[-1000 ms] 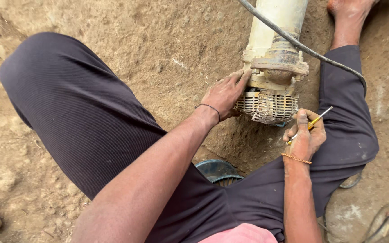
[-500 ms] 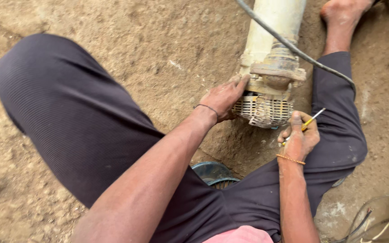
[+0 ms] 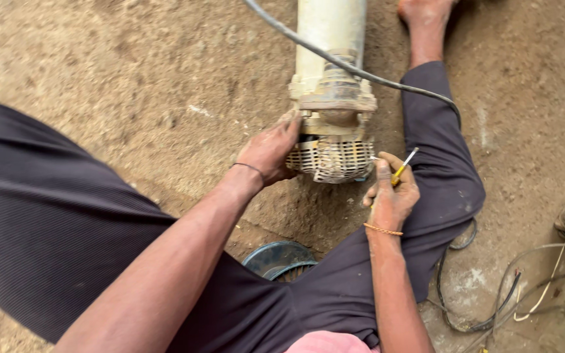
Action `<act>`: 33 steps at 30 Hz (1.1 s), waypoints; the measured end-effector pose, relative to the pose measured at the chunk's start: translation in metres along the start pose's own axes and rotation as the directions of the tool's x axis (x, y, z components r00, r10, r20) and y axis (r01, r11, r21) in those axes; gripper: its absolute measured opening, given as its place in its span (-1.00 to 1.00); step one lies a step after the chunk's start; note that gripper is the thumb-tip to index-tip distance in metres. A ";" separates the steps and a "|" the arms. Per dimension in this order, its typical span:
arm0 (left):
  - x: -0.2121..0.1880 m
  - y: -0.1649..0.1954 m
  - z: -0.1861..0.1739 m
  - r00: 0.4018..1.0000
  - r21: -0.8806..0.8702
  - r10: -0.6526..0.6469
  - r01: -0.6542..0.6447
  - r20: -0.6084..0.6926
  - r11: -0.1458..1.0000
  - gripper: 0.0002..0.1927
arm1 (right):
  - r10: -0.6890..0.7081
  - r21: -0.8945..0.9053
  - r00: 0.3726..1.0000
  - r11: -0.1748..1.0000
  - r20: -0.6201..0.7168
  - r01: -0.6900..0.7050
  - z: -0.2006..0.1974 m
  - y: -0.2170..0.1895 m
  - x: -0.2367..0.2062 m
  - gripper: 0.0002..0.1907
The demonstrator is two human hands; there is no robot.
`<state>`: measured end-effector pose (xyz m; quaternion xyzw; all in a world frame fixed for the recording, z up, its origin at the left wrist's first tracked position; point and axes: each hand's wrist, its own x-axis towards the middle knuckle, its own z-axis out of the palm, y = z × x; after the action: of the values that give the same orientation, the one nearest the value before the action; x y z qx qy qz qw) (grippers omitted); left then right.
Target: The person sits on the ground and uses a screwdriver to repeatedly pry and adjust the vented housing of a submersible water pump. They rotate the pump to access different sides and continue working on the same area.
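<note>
soft, even daylight with only faint shadows and no glare, the centre fairly sharp, the near dark trouser leg (image 3: 53, 222) slightly blurred.

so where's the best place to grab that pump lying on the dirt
Probably the narrow neck behind the flange, from the pump's left side, where the left hand already rests. It lies on its side, the mesh strainer looks flimsy, and the cable crosses the top.
</note>
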<state>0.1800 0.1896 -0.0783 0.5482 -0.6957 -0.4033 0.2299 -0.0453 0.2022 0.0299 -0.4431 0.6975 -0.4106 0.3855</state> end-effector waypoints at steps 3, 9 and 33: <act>0.000 0.009 -0.010 0.994 0.016 -0.069 0.068 0.085 0.998 0.21 | 0.006 -0.002 1.000 1.000 -0.008 -0.006 0.000 0.000 -0.001 -0.78; 0.001 0.020 -0.018 0.983 0.014 -0.124 0.124 0.136 0.992 0.22 | 0.013 0.017 1.000 1.000 -0.008 -0.013 -0.001 -0.001 -0.001 -0.75; 0.002 0.026 -0.022 0.980 0.014 -0.134 0.133 0.147 0.991 0.19 | -0.410 -0.487 0.844 0.690 0.346 0.535 -0.011 -0.025 0.016 -0.85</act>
<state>0.1810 0.1829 -0.0451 0.5628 -0.6734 -0.4556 0.1490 -0.0527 0.1829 0.0542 -0.7429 0.6033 -0.2212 0.1878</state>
